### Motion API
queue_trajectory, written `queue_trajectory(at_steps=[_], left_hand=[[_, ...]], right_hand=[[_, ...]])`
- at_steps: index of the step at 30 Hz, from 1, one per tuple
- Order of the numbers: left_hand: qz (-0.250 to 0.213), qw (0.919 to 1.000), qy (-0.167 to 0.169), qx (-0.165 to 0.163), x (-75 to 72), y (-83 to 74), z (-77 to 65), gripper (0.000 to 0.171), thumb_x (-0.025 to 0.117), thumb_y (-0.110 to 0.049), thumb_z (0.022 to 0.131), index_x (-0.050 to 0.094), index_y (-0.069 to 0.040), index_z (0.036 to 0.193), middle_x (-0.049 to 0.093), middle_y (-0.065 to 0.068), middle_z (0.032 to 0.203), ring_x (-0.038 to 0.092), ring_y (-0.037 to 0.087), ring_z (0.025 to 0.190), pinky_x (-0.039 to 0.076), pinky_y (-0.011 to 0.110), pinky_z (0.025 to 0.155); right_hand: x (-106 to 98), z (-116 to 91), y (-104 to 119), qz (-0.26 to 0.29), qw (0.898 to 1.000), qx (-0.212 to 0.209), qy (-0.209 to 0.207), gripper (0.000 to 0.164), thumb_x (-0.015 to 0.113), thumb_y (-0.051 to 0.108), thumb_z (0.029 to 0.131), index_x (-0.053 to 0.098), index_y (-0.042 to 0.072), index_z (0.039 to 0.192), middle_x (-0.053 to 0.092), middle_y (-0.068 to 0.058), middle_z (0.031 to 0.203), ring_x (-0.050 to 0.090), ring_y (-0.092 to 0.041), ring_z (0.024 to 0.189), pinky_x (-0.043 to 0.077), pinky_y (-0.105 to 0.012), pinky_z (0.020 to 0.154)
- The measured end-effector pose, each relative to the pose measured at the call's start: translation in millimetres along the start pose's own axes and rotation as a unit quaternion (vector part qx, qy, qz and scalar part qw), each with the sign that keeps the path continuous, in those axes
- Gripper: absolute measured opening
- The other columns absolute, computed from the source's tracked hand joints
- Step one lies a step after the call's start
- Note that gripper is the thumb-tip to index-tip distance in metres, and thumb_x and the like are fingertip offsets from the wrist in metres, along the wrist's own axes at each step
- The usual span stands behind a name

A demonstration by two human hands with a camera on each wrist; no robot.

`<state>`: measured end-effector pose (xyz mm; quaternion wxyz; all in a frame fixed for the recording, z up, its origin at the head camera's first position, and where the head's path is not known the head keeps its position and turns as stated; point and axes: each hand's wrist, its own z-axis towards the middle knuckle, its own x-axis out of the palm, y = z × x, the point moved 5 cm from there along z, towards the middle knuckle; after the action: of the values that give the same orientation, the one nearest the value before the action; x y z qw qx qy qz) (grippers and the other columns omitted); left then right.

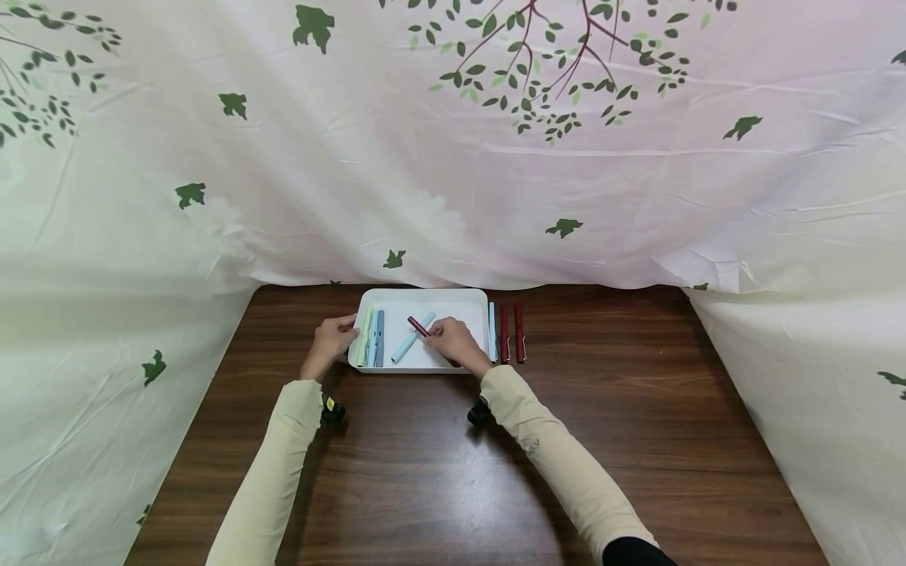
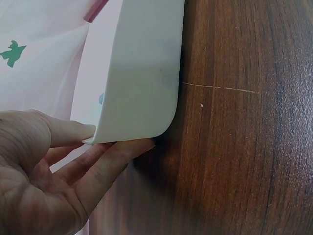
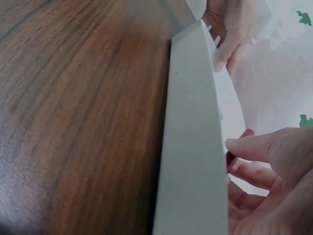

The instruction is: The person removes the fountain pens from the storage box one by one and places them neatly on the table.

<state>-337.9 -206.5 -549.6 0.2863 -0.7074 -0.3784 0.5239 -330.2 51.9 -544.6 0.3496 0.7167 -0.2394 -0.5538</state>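
Note:
A white tray (image 1: 425, 294) lies at the back of the table. My left hand (image 1: 333, 343) grips its left end, the thumb (image 2: 73, 133) on the rim and fingers against the outer wall. Over the tray, my right hand (image 1: 456, 343) pinches a dark red pen (image 1: 418, 325) between thumb and fingers. Below that pen, a light blue pen (image 1: 405, 348) lies slantwise on the tray floor. Along the tray's left side stand in a row a pale green pen (image 1: 364, 336), a light blue pen (image 1: 372, 338) and a grey-blue pen (image 1: 380, 338). My right hand covers part of the tray.
Just right of the tray, a light blue pen (image 1: 491, 332) and two dark red pens, one nearer (image 1: 504, 334) and one farther right (image 1: 520, 334), lie parallel on the brown wooden table (image 1: 637, 409). A leaf-patterned white cloth (image 1: 453, 212) hangs behind and along both sides.

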Motion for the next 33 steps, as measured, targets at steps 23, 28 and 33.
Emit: queue_trajectory(at_steps=[23,28,33], left_hand=[[-0.003,0.9999,0.01,0.002,0.9,0.5,0.7,0.05,0.051,-0.019,0.111,0.044,-0.007,0.159,0.065,0.028,0.13,0.068,0.018,0.081,0.058,0.03,0.062],[0.0,1.0,0.006,-0.001,0.2,0.8,-0.1,0.05,0.052,-0.019,0.11,0.045,-0.007,0.159,0.065,0.028,0.131,0.068,0.019,0.082,0.057,0.029,0.062],[0.001,1.0,0.005,-0.003,0.0,1.2,-0.8,0.05,0.051,-0.019,0.11,0.045,-0.007,0.159,0.065,0.028,0.131,0.067,0.018,0.081,0.058,0.03,0.062]], right_hand=[[-40,-3,-19,0.093,0.994,0.053,-0.012,0.017,0.079,0.017,0.095,0.073,0.001,0.096,0.067,-0.011,0.091,0.071,-0.023,0.069,0.064,-0.043,0.068],[-44,-4,-23,0.133,0.989,0.063,-0.012,0.024,0.078,0.015,0.095,0.072,-0.001,0.112,0.067,-0.012,0.089,0.069,-0.019,0.071,0.064,-0.043,0.069],[-48,-5,-28,0.176,0.981,0.084,-0.009,0.031,0.079,0.015,0.095,0.067,0.0,0.119,0.068,-0.012,0.09,0.067,-0.018,0.071,0.064,-0.046,0.074]])
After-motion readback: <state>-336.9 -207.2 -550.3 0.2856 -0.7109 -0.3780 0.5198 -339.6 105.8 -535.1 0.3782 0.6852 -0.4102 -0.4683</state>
